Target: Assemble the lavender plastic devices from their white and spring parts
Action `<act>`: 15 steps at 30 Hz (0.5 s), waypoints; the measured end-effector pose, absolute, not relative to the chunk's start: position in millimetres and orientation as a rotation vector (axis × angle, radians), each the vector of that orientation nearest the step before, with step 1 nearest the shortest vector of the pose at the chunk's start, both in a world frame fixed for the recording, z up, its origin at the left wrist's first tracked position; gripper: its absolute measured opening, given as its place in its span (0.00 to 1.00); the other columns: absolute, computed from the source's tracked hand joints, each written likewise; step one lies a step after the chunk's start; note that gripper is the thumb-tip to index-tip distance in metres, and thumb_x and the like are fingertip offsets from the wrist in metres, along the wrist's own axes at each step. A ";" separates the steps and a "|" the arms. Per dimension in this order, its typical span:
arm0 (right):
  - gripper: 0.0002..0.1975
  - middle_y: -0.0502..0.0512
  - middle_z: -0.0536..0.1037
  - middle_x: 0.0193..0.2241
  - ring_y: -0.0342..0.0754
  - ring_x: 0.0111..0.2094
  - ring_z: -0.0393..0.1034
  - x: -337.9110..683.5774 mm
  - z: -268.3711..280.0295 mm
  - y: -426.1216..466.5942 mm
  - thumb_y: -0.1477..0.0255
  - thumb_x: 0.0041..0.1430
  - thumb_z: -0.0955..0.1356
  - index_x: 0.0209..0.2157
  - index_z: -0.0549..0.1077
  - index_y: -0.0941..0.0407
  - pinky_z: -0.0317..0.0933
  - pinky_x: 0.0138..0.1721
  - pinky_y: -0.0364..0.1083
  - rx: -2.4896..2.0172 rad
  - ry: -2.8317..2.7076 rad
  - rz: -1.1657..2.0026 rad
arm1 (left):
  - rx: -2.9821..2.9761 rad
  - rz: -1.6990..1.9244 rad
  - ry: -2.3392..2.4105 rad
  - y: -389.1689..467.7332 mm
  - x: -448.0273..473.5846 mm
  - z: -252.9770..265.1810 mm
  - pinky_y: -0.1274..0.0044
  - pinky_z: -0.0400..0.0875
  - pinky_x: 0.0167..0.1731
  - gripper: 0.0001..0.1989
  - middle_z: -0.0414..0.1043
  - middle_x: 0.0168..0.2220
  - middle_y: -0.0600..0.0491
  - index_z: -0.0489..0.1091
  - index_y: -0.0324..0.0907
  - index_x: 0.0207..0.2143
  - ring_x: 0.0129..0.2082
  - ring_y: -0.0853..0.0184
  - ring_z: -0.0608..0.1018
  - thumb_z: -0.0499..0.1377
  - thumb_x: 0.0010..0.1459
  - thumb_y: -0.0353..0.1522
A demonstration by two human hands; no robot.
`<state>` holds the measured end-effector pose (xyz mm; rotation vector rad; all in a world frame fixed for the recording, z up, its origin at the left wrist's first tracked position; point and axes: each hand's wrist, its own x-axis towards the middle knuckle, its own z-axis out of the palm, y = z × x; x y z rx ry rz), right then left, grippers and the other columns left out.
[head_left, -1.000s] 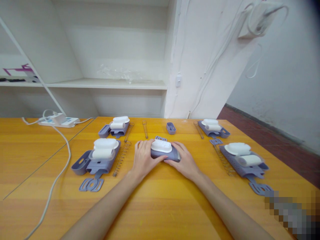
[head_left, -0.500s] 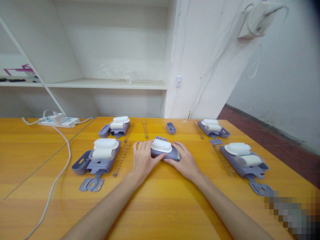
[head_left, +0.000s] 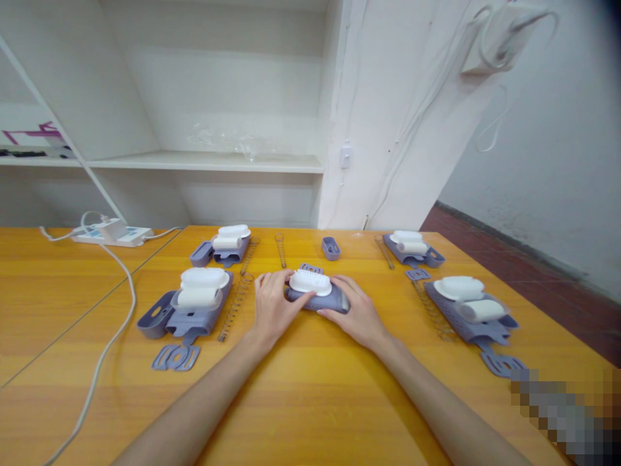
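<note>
Brush piece (head_left: 310, 283) sits bristles-up on the purple case (head_left: 327, 301) mid-table (head_left: 310, 401), both lying crosswise, long axes left to right. Left hand (head_left: 273, 303) grips the left end, right hand (head_left: 358, 312) the right, forearms (head_left: 218, 388) angling inward.

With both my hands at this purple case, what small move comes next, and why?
Perhaps press the white bristled piece gently with your left hand to check its fit: it sits atop the purple case, your right hand holds the case's right end, and whether the piece is seated isn't clear.
</note>
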<state>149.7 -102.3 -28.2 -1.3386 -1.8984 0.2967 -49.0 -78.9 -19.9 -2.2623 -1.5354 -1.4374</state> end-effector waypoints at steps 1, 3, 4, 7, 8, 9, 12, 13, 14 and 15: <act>0.31 0.57 0.67 0.52 0.54 0.53 0.62 150.0 -28.8 -102.3 0.62 0.46 0.73 0.53 0.65 0.52 0.56 0.56 0.54 -1.344 -1.901 0.296 | -2.265 -1.452 -1.529 -78.6 -49.5 -19.8 0.68 0.60 0.42 0.20 0.74 0.37 0.51 0.67 0.43 0.39 0.38 0.60 0.73 0.63 0.47 0.45; 0.31 0.58 0.67 0.52 0.54 0.52 0.63 150.2 -29.5 -102.2 0.62 0.46 0.73 0.52 0.65 0.53 0.57 0.55 0.54 -1.351 -1.895 0.287 | -2.289 -1.465 -1.500 -78.4 -50.1 -20.2 0.68 0.60 0.43 0.20 0.74 0.36 0.51 0.67 0.43 0.38 0.38 0.61 0.74 0.63 0.48 0.45; 0.31 0.58 0.67 0.51 0.54 0.52 0.63 150.0 -29.5 -102.3 0.62 0.45 0.73 0.52 0.65 0.53 0.57 0.55 0.54 -1.352 -1.890 0.283 | -2.306 -1.463 -1.484 -78.5 -50.1 -20.6 0.68 0.60 0.43 0.20 0.74 0.36 0.51 0.67 0.43 0.38 0.38 0.61 0.74 0.63 0.48 0.45; 0.30 0.57 0.69 0.49 0.53 0.51 0.64 149.0 -28.4 -102.5 0.62 0.45 0.73 0.50 0.65 0.54 0.59 0.53 0.53 -1.344 -1.877 0.277 | -2.342 -1.443 -1.464 -79.0 -49.5 -22.1 0.68 0.60 0.44 0.20 0.74 0.36 0.51 0.67 0.43 0.39 0.39 0.61 0.74 0.62 0.48 0.46; 0.30 0.57 0.69 0.49 0.53 0.51 0.64 148.6 -28.0 -102.6 0.62 0.45 0.73 0.50 0.65 0.54 0.59 0.53 0.53 -1.344 -1.876 0.278 | -2.340 -1.442 -1.467 -79.1 -49.3 -22.4 0.67 0.60 0.44 0.20 0.74 0.37 0.50 0.67 0.43 0.39 0.39 0.60 0.74 0.62 0.49 0.46; 0.30 0.57 0.69 0.49 0.53 0.51 0.64 148.3 -27.7 -102.7 0.62 0.45 0.73 0.50 0.64 0.54 0.58 0.53 0.53 -1.345 -1.874 0.281 | -2.334 -1.442 -1.471 -79.3 -49.1 -22.5 0.67 0.60 0.44 0.20 0.74 0.37 0.50 0.67 0.43 0.39 0.39 0.60 0.74 0.62 0.49 0.46; 0.33 0.57 0.69 0.50 0.54 0.52 0.63 147.8 -27.7 -102.6 0.62 0.45 0.73 0.53 0.62 0.53 0.58 0.54 0.54 -1.363 -1.855 0.294 | -2.335 -1.430 -1.464 -80.3 -48.5 -21.4 0.67 0.59 0.44 0.21 0.74 0.38 0.50 0.67 0.43 0.39 0.39 0.60 0.74 0.62 0.49 0.46; 0.34 0.57 0.68 0.51 0.55 0.52 0.63 147.8 -28.0 -102.4 0.62 0.45 0.73 0.54 0.61 0.53 0.58 0.54 0.55 -1.371 -1.847 0.299 | -2.338 -1.415 -1.467 -81.0 -48.1 -20.9 0.67 0.59 0.45 0.21 0.74 0.38 0.50 0.67 0.43 0.39 0.40 0.60 0.73 0.62 0.48 0.47; 0.35 0.58 0.68 0.51 0.55 0.52 0.63 147.7 -28.4 -102.2 0.61 0.45 0.73 0.54 0.61 0.53 0.58 0.54 0.55 -1.377 -1.838 0.303 | -2.336 -1.394 -1.479 -81.8 -47.6 -20.4 0.67 0.59 0.45 0.22 0.74 0.38 0.49 0.67 0.43 0.40 0.40 0.60 0.73 0.62 0.48 0.48; 0.36 0.58 0.68 0.52 0.55 0.53 0.63 147.7 -28.8 -102.0 0.61 0.45 0.72 0.55 0.60 0.53 0.57 0.54 0.55 -1.383 -1.831 0.305 | -2.323 -1.371 -1.503 -82.8 -46.9 -20.0 0.66 0.59 0.45 0.24 0.73 0.39 0.49 0.67 0.42 0.40 0.41 0.59 0.73 0.62 0.47 0.48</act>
